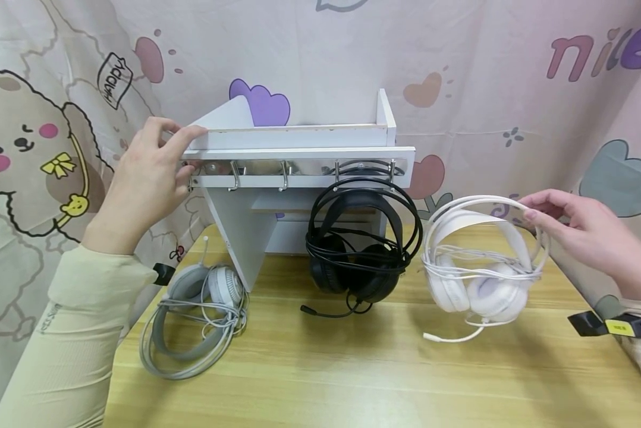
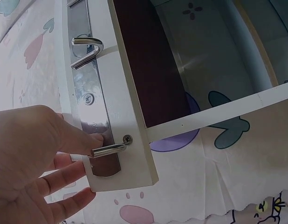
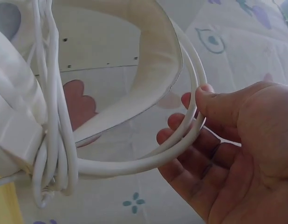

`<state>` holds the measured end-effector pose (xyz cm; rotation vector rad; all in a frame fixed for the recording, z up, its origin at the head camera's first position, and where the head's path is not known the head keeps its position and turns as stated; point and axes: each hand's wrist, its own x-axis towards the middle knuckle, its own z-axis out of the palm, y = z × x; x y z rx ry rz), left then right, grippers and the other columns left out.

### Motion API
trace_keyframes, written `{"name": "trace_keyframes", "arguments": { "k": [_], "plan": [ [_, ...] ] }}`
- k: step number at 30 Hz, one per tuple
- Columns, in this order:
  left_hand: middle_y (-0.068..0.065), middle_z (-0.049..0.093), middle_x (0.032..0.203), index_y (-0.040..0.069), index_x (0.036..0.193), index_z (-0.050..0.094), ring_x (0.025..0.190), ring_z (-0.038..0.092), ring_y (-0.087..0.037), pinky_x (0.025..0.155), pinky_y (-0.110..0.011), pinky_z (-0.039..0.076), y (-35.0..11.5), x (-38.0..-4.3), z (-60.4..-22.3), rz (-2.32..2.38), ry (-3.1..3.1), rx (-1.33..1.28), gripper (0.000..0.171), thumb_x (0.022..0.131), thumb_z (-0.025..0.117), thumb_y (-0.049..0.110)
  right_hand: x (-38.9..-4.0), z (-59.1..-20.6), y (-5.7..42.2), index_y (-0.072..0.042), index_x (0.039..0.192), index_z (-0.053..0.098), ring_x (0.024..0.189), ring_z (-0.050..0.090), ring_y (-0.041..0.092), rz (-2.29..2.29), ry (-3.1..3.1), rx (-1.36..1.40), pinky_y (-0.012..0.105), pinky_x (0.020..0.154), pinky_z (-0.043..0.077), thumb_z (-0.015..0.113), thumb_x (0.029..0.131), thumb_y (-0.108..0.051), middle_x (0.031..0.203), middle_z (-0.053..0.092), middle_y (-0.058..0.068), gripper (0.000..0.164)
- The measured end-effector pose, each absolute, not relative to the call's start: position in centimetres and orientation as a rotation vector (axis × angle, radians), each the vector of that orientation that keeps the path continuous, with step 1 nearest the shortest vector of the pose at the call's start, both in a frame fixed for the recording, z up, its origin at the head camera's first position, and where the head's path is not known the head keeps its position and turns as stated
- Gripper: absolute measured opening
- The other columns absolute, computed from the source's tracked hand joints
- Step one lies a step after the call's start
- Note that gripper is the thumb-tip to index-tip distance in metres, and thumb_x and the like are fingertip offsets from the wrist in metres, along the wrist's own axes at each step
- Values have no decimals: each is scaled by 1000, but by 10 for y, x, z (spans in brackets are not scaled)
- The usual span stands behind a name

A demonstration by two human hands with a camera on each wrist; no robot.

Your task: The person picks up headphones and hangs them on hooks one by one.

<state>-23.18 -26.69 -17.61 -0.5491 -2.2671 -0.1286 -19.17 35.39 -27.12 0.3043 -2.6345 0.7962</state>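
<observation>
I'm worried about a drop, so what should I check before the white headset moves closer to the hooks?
1. Right hand pinching the white headset by its band: ok.
2. Left hand gripping the white shelf at its left end: ok.
3. Bare hooks between left hand and black headset: ok, two.
4. White cable bundled: ok, wound round the headset.
5. Gap between white and black headsets: cannot tell; their edges nearly meet in the head view.

White headset (image 1: 498,294) of smooth plastic
</observation>
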Motion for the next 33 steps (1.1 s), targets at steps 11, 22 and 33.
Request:
{"name": "trace_keyframes", "arguments": {
  "k": [11, 22, 33],
  "plan": [
    [-29, 53, 138, 20, 149, 56, 114, 57, -49, 86, -71, 51, -264, -235, -175, -133, -2272, -552, 60, 96, 73, -3, -163, -249, 355, -27, 113, 74, 80, 62, -11, 919, -2499, 376, 8, 66, 41, 70, 103, -7, 85, 72, -24, 23],
    [-31, 52, 140, 18, 149, 55, 117, 56, -51, 90, -71, 50, -268, -234, -176, -141, -2279, -548, 64, 93, 73, -6, -151, -223, 336, -20, 109, 77, 75, 58, -1, 1029, -2404, 511, 18, 55, 38, 70, 99, 6, 83, 72, -16, 29],
    [-31, 52, 138, 19, 150, 55, 115, 56, -51, 89, -71, 50, -268, -234, -176, -140, -2274, -551, 62, 95, 73, -4, -148, -201, 316, -13, 113, 78, 72, 58, 5, 1018, -2433, 671, 23, 54, 39, 70, 97, 9, 86, 71, -10, 28]
  ]
}}
